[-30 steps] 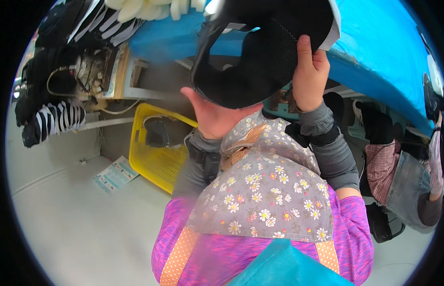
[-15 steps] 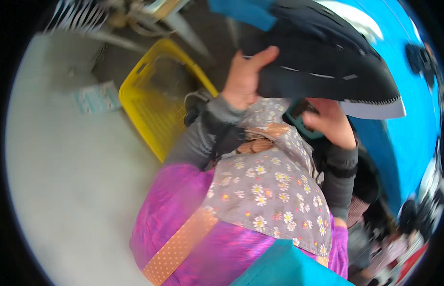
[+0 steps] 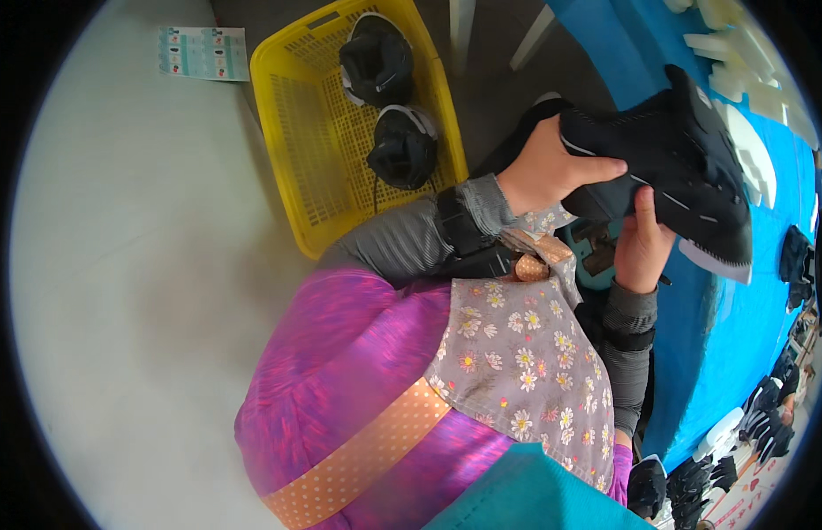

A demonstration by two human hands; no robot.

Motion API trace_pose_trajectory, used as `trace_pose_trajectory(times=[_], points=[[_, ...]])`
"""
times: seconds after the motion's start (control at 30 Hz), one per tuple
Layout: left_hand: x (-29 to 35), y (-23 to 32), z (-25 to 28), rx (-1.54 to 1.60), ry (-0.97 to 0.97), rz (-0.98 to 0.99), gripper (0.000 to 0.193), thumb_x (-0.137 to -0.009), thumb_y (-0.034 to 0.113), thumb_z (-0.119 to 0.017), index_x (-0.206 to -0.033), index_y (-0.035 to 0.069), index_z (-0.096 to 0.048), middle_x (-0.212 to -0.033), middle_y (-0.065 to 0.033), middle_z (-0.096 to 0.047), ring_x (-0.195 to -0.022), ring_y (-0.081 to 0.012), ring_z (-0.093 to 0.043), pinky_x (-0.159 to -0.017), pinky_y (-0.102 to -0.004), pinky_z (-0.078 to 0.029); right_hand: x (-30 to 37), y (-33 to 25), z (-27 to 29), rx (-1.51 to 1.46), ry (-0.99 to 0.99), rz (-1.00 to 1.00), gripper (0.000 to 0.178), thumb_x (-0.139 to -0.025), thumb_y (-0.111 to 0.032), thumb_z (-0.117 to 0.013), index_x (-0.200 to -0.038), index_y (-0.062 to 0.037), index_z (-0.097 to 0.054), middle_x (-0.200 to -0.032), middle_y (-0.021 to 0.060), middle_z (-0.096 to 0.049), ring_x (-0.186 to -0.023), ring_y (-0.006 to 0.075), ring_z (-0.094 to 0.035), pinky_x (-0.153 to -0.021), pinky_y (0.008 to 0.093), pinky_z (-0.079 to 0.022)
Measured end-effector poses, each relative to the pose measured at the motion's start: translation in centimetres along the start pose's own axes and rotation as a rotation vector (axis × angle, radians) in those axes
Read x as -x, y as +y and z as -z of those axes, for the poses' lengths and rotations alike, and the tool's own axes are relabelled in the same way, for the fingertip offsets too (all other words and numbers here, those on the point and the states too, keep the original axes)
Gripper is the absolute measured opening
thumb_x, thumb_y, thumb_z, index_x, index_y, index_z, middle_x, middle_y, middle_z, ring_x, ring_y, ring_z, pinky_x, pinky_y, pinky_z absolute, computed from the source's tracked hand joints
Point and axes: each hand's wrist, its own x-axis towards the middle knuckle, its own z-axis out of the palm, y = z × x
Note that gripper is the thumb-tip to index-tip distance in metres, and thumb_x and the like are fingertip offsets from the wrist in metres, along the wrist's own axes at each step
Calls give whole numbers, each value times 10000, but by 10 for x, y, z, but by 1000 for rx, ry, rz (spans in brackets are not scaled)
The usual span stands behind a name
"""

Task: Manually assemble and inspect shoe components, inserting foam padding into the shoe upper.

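A black shoe upper with short white marks on its side is held up in front of me. A pale, notched piece sticks out beneath one end of it. My left hand grips the upper's near end, thumb lying across the side. My right hand supports it from below, with its thumb pressed against the side; its fingers are mostly hidden. Another dark part shows beyond my left hand, but I cannot tell whether it belongs to the same upper.
To the left stands a yellow plastic basket holding two black shoe uppers. A blue-covered table runs along my right, with white shaped pieces at its far part. More dark shoe parts sit at lower right. A printed sheet lies upper left.
Both hands have shifted right and lower with the shoe upper, which is now tilted downward at its right end. My right thumb has come onto its side. The view has turned, showing more basket.
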Motion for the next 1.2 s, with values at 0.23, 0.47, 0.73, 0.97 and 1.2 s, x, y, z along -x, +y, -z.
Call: trace_pose_trajectory(times=[0.23, 0.47, 0.73, 0.97, 1.2], points=[[38, 26, 59, -251, 49, 46, 717, -743, 80, -839, -1331, 69, -429, -1128, -40, -600, -1040, -135, -584, -871, -289, -509, -8, 18, -14, 280, -253, -235, 268, -920, -142, -674, -1078, 74, -657, -1071, 56, -663, -954, 126, -589, -858, 276, -463], [88, 83, 124, -929, 179, 207, 459, -708, 106, -869, -1014, 11, -540, -932, -32, -601, -794, -94, -600, -679, -234, -512, -13, 16, -39, 614, -774, -538, 390, -950, -247, -648, -1184, 58, -583, -1127, 97, -644, -998, 154, -599, -892, 286, -477], [147, 88, 215, -1241, 559, 264, 480, -755, 315, -831, -1020, -36, -638, -1035, -124, -664, -952, -234, -641, -847, -346, -505, -19, 27, 13, 367, -570, -478, 287, -978, -156, -581, -1194, 34, -594, -1133, 127, -669, -1047, 190, -631, -941, 306, -490], [203, -7, 256, -1654, 776, 452, 512, -739, 394, -815, -907, -48, -619, -965, -214, -652, -876, -366, -619, -792, -422, -475, -9, 18, 49, 350, -416, -547, 260, -989, -160, -559, -1159, 31, -606, -1095, 124, -676, -1029, 197, -642, -939, 326, -500], [185, -64, 293, -1527, 697, 627, 539, -793, 531, -710, -809, -4, -651, -755, -202, -655, -766, -392, -625, -703, -453, -487, 0, 22, 41, 387, -455, -509, 261, -988, -163, -567, -1155, 35, -600, -1084, 112, -678, -1028, 182, -637, -939, 313, -496]])
